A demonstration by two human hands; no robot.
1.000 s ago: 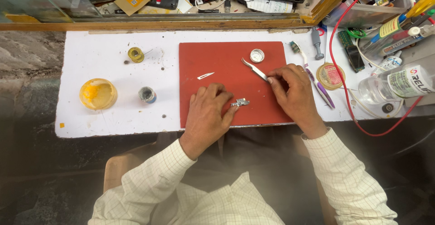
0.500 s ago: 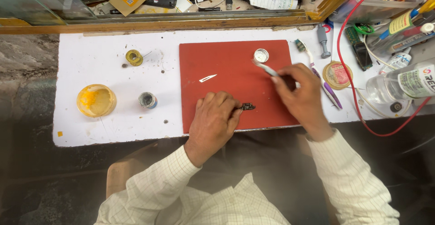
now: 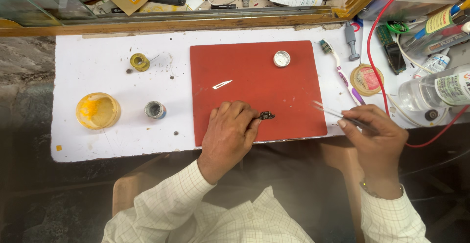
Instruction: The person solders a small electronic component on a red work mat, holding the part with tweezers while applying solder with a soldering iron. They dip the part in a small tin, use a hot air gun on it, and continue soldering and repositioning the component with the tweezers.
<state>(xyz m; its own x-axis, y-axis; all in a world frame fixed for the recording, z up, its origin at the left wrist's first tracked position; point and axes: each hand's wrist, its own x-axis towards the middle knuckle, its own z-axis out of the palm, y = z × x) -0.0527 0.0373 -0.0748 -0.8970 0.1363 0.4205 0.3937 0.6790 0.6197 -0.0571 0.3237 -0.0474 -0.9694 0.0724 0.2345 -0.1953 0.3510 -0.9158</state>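
Observation:
My left hand (image 3: 230,131) rests on the red mat (image 3: 254,71) near its front edge, fingertips pinching a small dark metal part (image 3: 267,115) flat against the mat. Off the mat's front right corner, my right hand (image 3: 374,137) holds thin metal tweezers (image 3: 329,109), their tips pointing left over the mat's right edge. A loose slim metal blade (image 3: 222,84) lies on the mat above my left hand. A small round silver tin (image 3: 281,58) sits at the mat's far right.
On the white bench: a yellow paste tub (image 3: 98,110), a small grey pot (image 3: 154,109), a solder spool (image 3: 139,62), a toothbrush (image 3: 340,71), a round tin (image 3: 367,79), a clear bottle (image 3: 435,90), a red wire (image 3: 377,52). Cluttered shelf behind.
My right hand has pulled the tweezers away from the mat's middle to its right front corner. My left hand stayed on the small part, which now lies flat.

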